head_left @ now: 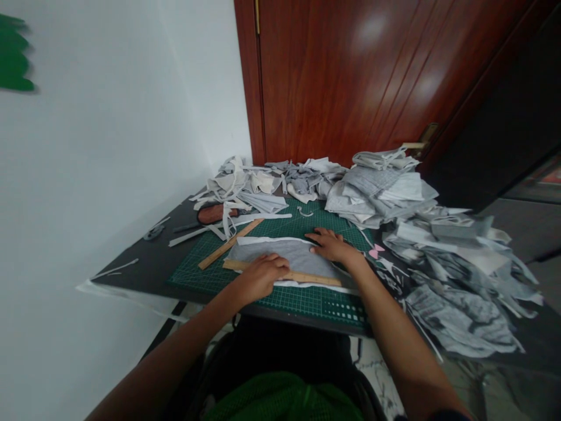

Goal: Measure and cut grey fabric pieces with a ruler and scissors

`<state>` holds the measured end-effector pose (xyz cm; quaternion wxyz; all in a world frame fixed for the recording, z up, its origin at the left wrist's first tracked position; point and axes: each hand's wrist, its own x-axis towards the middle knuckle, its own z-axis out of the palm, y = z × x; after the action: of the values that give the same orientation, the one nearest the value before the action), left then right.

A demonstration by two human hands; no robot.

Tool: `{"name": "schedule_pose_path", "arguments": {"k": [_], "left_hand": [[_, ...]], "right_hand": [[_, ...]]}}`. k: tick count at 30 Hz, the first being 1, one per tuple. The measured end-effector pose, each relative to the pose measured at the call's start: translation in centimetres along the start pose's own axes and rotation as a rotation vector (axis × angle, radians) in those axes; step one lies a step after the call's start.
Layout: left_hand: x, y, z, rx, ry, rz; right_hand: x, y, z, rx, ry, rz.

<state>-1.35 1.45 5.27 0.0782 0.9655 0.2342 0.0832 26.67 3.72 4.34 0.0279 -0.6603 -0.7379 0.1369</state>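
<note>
A folded piece of grey fabric (289, 251) with pale edges lies on the green cutting mat (302, 301). Across its near edge runs a wooden ruler (313, 278), and my left hand (265, 275) is closed over its middle part, fingers bent and pressed together. Toward the right end of the fabric, my right hand (332, 244) rests flat with its fingers apart, holding nothing. A second wooden ruler (230, 244) lies slanted on the mat, left of the fabric.
Heaped grey and white cloth (381, 187) covers the table's back right, with more cloth pieces (464, 316) at the right. Scraps (241, 181) lie at the back left, beside a brown oval object (214, 214). Behind stands a wooden door (333, 82); a white wall (131, 117) is at the left.
</note>
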Motion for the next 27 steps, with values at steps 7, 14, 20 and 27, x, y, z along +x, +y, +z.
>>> {"name": "schedule_pose_path", "arguments": {"k": [7,14,20,27], "left_hand": [[-0.4,-0.4,-0.4,-0.059,-0.052,0.019],[-1.5,0.2,0.6,-0.064,0.034,-0.044],[-4.5,-1.2,2.3,-0.074,0.235,-0.229],[-5.5,-3.2,1.0,0.116,0.263,-0.245]], "right_hand": [[-0.7,-1.8,0.1,0.017,0.199,-0.071],[-1.6,-6.2,2.4,0.113,0.169,-0.335],[-0.6,-5.5,3.7,0.165,0.191,-0.320],[-2.0,-7.0,3.4,0.163,0.227,-0.441]]}}
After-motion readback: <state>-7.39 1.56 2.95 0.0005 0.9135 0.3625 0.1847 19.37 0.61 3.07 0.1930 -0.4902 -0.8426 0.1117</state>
